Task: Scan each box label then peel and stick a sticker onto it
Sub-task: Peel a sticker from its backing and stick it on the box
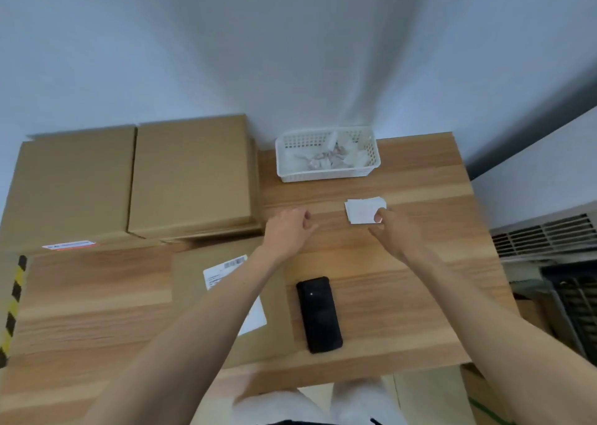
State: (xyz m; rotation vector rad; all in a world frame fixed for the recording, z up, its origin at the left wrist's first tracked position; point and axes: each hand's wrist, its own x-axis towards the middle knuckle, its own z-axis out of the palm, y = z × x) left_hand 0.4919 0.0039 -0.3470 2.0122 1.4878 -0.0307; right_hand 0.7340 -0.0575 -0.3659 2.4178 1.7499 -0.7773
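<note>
Sticker stack (363, 209) under right hand (392, 232) fingers (378, 215).

Lighting: soft, even, cool daylight; brightest on the wall (290, 52). Shadows: faint, under the basket (326, 175). Glare: none harsh. Focus: soft overall, hands slightly blurred. Distortion: wide-angle bending at edges, table (403, 263) lines curved.

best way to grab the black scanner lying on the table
Wrap round the long sides of the scanner near its middle, coming down from above. It lies flat on the table with bare wood along its right side; the box sits close on its left.
</note>
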